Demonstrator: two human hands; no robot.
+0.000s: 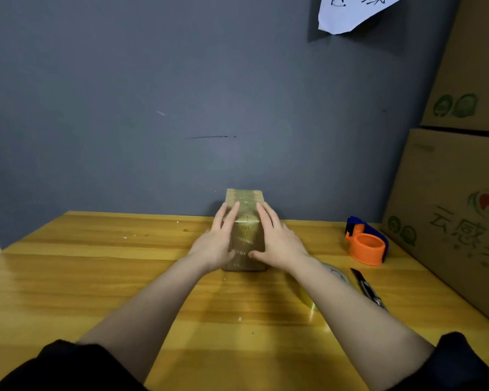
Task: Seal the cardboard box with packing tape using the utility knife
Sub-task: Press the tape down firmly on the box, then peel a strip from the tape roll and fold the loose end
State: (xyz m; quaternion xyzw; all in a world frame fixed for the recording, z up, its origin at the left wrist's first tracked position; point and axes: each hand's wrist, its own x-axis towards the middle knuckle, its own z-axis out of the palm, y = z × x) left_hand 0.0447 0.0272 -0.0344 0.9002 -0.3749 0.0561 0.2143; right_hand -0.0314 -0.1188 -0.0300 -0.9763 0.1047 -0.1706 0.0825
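A small brown cardboard box [246,218], shiny with tape along its top and front, stands on the wooden table [96,277] close to the grey wall. My left hand [216,238] lies flat on its left side and my right hand [277,235] on its right side, fingers straight, thumbs pressing the front face. A roll of clear packing tape [335,273] sits just right of my right forearm, partly hidden by it. The utility knife [366,287] lies on the table beyond the roll.
An orange and blue tape dispenser [367,244] stands at the right rear of the table. Large printed cardboard cartons [452,210] are stacked along the right edge. A paper sheet [353,12] hangs on the wall above.
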